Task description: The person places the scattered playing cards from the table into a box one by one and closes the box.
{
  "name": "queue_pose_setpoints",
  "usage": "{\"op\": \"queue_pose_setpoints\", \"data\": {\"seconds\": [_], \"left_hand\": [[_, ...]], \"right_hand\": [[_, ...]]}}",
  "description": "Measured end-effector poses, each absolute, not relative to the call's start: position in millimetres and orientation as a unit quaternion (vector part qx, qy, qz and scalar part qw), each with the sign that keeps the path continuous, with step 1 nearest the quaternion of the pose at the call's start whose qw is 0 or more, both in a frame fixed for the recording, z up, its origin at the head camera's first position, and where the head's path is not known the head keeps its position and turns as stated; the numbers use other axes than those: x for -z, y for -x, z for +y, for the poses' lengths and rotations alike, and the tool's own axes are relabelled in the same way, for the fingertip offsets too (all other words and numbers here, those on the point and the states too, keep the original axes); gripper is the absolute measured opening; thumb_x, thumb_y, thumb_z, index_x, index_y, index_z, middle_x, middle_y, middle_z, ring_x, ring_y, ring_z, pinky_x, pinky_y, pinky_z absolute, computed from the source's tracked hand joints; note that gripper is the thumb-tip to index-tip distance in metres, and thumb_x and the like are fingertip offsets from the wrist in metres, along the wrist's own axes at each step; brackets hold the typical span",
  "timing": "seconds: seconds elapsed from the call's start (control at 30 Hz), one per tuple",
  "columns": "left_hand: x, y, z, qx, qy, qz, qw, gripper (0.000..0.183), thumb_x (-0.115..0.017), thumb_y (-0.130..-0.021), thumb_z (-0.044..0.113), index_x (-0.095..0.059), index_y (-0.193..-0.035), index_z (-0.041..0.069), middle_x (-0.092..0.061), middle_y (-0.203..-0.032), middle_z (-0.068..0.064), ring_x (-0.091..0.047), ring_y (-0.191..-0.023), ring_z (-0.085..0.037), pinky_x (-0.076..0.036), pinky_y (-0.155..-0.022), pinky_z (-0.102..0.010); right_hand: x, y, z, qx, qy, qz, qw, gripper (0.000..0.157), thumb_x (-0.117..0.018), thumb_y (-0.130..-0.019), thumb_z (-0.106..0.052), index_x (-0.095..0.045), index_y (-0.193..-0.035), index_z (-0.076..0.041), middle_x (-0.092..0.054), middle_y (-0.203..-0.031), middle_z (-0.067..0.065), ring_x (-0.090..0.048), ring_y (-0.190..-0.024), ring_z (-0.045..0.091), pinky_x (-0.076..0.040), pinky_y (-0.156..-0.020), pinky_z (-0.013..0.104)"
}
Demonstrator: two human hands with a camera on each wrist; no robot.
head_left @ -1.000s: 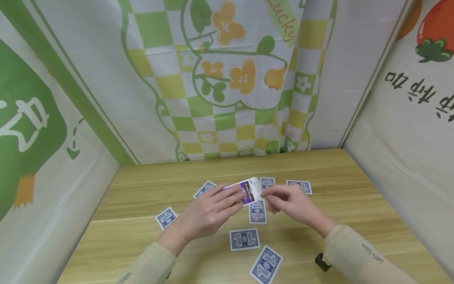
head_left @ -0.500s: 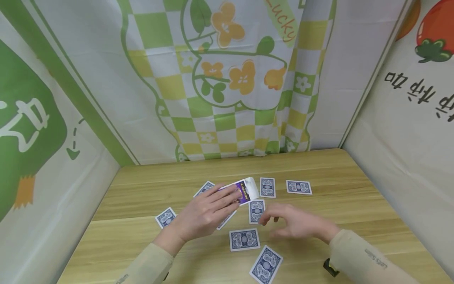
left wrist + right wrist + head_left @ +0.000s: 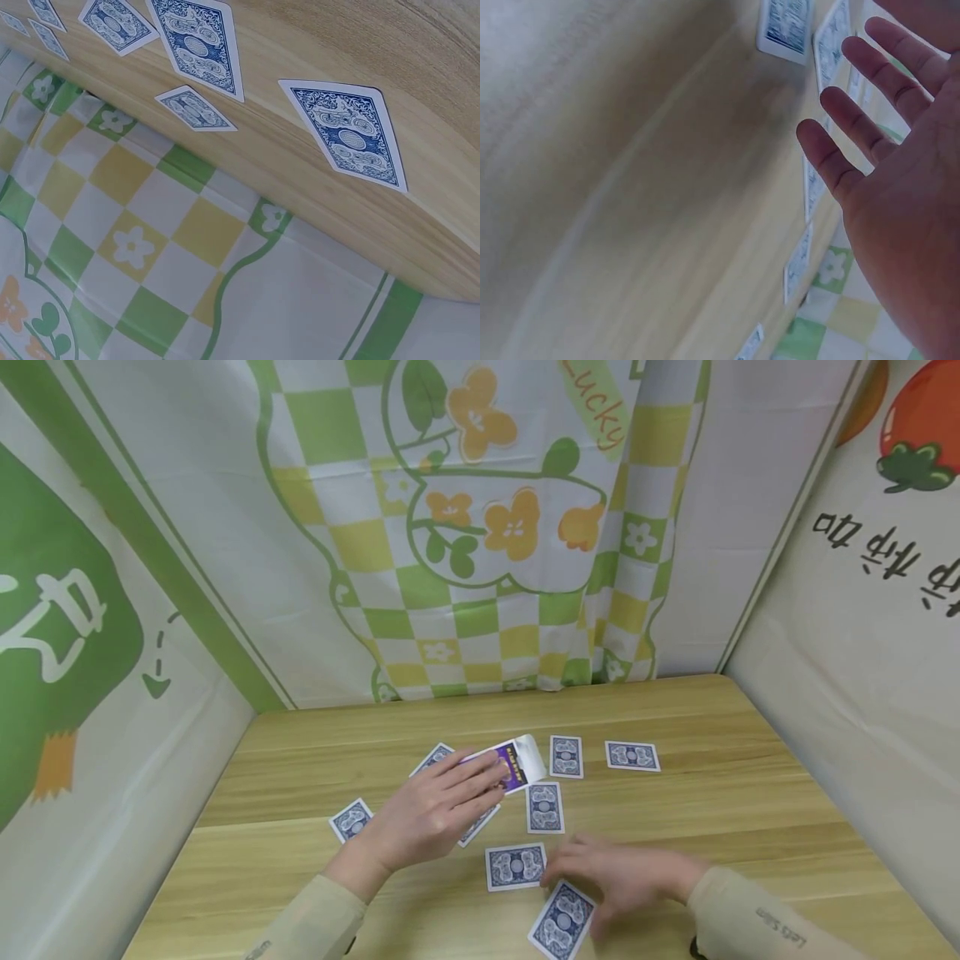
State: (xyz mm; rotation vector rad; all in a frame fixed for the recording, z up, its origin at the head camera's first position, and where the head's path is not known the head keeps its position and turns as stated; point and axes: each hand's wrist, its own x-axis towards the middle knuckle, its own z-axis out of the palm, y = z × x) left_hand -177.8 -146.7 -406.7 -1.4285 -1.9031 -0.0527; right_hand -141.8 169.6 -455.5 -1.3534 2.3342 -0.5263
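Hovering at the near side of the light-brown wood-grain table [image 3: 712, 793], your right hand [image 3: 611, 872] is arching over the far right part of a slanted blue-and-white patterned paper card [image 3: 561, 922], which is lying back up. Its fingers are spreading apart and gripping nothing in the right wrist view; the head view is blurring them, so whether they are touching the card you cannot tell.

Your left hand [image 3: 427, 814] is holding a flat purple cardboard card box [image 3: 516, 768], its fingers lying across the printed face and its thumb hiding from view. The box's white flap [image 3: 533, 760] is pointing away to your right.

Beside your right fingertips, a crosswise card [image 3: 516, 867] is lying just left of the slanted one. Farther off, a lengthwise card [image 3: 543, 807], a far card [image 3: 566, 756] and a far-right card [image 3: 632, 756] are lying apart. Around your left hand, three partly covered cards [image 3: 480, 825] are showing.

You seem to be picking up loose cards, probably starting on the slanted one. The next move is likely calling for pinching its edges between thumb and fingertips, without nudging the crosswise card, while keeping the box steady.
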Motion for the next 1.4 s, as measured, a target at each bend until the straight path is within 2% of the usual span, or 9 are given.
{"op": "queue_pose_setpoints", "data": {"seconds": [0.2, 0.37, 0.53, 0.77, 0.9, 1.27, 1.4], "left_hand": [[407, 178, -147, 0.02, 0.556, -0.743, 0.372, 0.035, -0.043, -0.107, 0.016, -0.074, -0.122, 0.01, -0.066, -0.137, -0.009, -0.06, -0.132, -0.027, -0.044, -0.117, -0.045], [407, 177, -148, 0.019, 0.554, -0.745, 0.371, 0.036, -0.042, -0.108, 0.016, -0.074, -0.122, 0.01, -0.066, -0.137, -0.009, -0.06, -0.132, -0.027, -0.044, -0.117, -0.045], [407, 177, -148, 0.018, 0.552, -0.747, 0.37, 0.036, -0.041, -0.108, 0.016, -0.075, -0.121, 0.011, -0.066, -0.137, -0.008, -0.059, -0.132, -0.027, -0.044, -0.117, -0.045], [408, 176, -149, 0.018, 0.546, -0.756, 0.36, 0.038, -0.039, -0.109, 0.016, -0.074, -0.123, 0.011, -0.066, -0.138, -0.008, -0.058, -0.133, -0.026, -0.042, -0.118, -0.045], [409, 176, -150, 0.015, 0.545, -0.757, 0.359, 0.038, -0.039, -0.109, 0.016, -0.074, -0.123, 0.011, -0.065, -0.138, -0.008, -0.059, -0.133, -0.025, -0.042, -0.118, -0.045], [409, 175, -150, 0.015, 0.542, -0.76, 0.357, 0.038, -0.04, -0.108, 0.016, -0.074, -0.123, 0.012, -0.065, -0.138, -0.008, -0.058, -0.133, -0.026, -0.042, -0.118, -0.045], [410, 175, -151, 0.014, 0.54, -0.762, 0.356, 0.035, -0.045, -0.105, 0.016, -0.074, -0.123, 0.012, -0.065, -0.139, -0.008, -0.058, -0.134, -0.026, -0.041, -0.119, -0.046]], "right_hand": [[468, 138, 167, 0.175, 0.505, 0.828, 0.172, 0.078, -0.092, -0.065, -0.025, -0.057, -0.135, -0.031, -0.054, -0.136, -0.014, -0.047, -0.123, 0.008, -0.05, -0.105, 0.027], [475, 137, 164, 0.148, 0.527, 0.826, 0.13, 0.079, -0.094, -0.064, -0.031, -0.059, -0.135, -0.027, -0.055, -0.135, -0.011, -0.047, -0.122, 0.01, -0.05, -0.105, 0.029], [479, 139, 162, 0.135, 0.523, 0.835, 0.111, 0.071, -0.093, -0.065, -0.032, -0.063, -0.129, -0.025, -0.056, -0.131, -0.009, -0.049, -0.118, 0.009, -0.051, -0.103, 0.028], [481, 144, 164, 0.153, 0.496, 0.846, 0.124, 0.053, -0.09, -0.07, -0.025, -0.065, -0.116, -0.025, -0.053, -0.122, -0.013, -0.047, -0.112, 0.005, -0.051, -0.099, 0.022], [479, 147, 165, 0.155, 0.491, 0.848, 0.125, 0.048, -0.09, -0.069, -0.024, -0.064, -0.109, -0.023, -0.053, -0.117, -0.013, -0.047, -0.108, 0.003, -0.051, -0.097, 0.021], [477, 151, 166, 0.153, 0.476, 0.856, 0.134, 0.05, -0.092, -0.065, -0.023, -0.055, -0.098, -0.022, -0.046, -0.103, -0.015, -0.041, -0.098, 0.001, -0.048, -0.089, 0.018], [478, 152, 167, 0.154, 0.469, 0.858, 0.139, 0.051, -0.092, -0.065, -0.023, -0.056, -0.101, -0.021, -0.048, -0.103, -0.015, -0.043, -0.098, 0.002, -0.049, -0.09, 0.02]]}}
